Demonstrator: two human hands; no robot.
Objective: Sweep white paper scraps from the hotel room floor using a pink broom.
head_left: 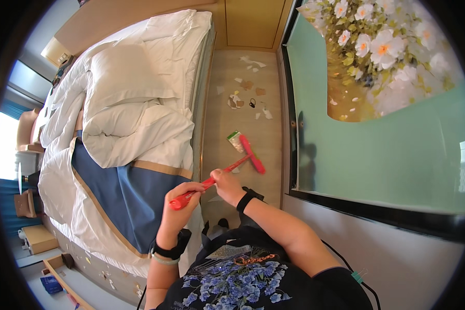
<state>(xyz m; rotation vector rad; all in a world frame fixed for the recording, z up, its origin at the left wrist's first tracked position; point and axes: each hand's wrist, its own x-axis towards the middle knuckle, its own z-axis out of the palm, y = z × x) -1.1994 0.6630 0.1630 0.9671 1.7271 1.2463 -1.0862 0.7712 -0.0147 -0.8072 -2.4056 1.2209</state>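
A red long-handled broom (236, 164) slants across the view, its pink-red head (252, 155) low over or on the floor. My left hand (183, 199) grips the handle near its top end. Farther down the handle, my right hand (226, 185) is closed around it. Beside the broom head lies a small clear packet with a green top (235, 140). Scraps of torn paper (252, 62), brown pieces (260, 91) and a small black looped item (252, 102) lie scattered on the floor beyond.
A bed with rumpled white bedding (139, 131), a pillow (122, 73) and a blue cloth with tan edging (128, 197) borders the floor strip on the left. A black-framed glass panel (372, 162) stands on the right. A yellow-brown wooden panel (254, 23) closes the far end.
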